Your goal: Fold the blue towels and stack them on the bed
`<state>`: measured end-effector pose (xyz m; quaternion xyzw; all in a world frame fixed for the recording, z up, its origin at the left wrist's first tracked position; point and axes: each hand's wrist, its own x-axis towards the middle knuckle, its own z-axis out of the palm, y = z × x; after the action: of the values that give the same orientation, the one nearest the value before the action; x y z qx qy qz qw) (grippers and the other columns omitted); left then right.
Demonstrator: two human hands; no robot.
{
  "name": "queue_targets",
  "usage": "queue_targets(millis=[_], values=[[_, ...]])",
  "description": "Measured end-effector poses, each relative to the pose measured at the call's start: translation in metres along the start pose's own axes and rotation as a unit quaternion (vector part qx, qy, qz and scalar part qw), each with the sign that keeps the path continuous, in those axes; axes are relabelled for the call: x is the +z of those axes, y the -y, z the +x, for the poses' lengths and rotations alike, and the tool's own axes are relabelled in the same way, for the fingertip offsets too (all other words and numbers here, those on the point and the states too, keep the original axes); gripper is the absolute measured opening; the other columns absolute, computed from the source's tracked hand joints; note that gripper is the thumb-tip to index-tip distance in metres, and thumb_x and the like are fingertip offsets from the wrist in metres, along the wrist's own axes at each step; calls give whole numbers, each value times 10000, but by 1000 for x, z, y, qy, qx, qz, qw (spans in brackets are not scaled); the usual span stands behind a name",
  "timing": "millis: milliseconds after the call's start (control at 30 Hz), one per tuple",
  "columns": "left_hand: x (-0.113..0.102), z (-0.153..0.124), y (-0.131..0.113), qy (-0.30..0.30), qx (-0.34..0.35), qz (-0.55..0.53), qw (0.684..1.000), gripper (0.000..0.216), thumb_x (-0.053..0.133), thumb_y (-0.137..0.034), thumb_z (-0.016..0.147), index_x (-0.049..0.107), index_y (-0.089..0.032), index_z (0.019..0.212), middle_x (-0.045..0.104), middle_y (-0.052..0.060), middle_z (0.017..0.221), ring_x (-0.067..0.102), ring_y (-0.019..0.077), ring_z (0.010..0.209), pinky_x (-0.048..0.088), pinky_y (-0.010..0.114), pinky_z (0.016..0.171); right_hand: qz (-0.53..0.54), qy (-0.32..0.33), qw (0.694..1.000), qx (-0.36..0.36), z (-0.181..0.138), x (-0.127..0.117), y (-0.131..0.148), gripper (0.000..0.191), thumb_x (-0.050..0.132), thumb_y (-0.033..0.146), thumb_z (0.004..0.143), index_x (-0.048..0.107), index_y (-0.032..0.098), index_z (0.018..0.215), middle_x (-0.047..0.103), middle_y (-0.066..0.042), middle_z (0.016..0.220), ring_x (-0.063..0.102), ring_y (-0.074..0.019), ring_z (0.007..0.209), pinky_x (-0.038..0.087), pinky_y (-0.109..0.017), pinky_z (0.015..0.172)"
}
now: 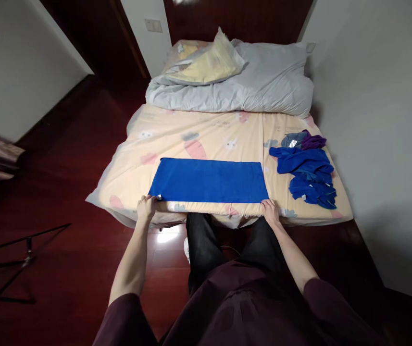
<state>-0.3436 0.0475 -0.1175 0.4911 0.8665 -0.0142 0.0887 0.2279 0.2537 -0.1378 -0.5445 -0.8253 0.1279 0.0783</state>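
A blue towel (209, 180) lies flat and folded into a long rectangle near the foot edge of the bed (227, 132). My left hand (146, 206) pinches its near left corner, where a small white tag shows. The near right corner is under the closed fingers of my right hand (269, 210). Both hands rest at the mattress edge, arms stretched forward.
A heap of blue and purple cloths (308, 170) lies on the bed's right side. A grey duvet (263, 86) and a yellow pillow (207, 65) are piled at the head. White walls flank the bed; dark wooden floor and a black stand (14, 264) lie to the left.
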Motion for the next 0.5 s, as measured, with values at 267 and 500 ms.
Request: queue_targets(millis=[267,500], values=[[-23,27,-55,18,5,11,1000,488,367,-391,1028,770,-124,1091,742,254,1044,710,370,1027,506,494,925,-140,84,984,68,14,-19,54,367,478,98,916,751,98,1161,699,-265,1195,537,-382,1224,407,-512,1028],[14,37,-161,-72,97,-174,977,562,315,-378,1063,558,-122,1499,510,220,1570,382,351,1521,305,531,1224,35,86,992,-90,72,9,200,568,424,195,1009,445,97,1569,367,-187,1683,331,-377,1517,275,-570,1218]])
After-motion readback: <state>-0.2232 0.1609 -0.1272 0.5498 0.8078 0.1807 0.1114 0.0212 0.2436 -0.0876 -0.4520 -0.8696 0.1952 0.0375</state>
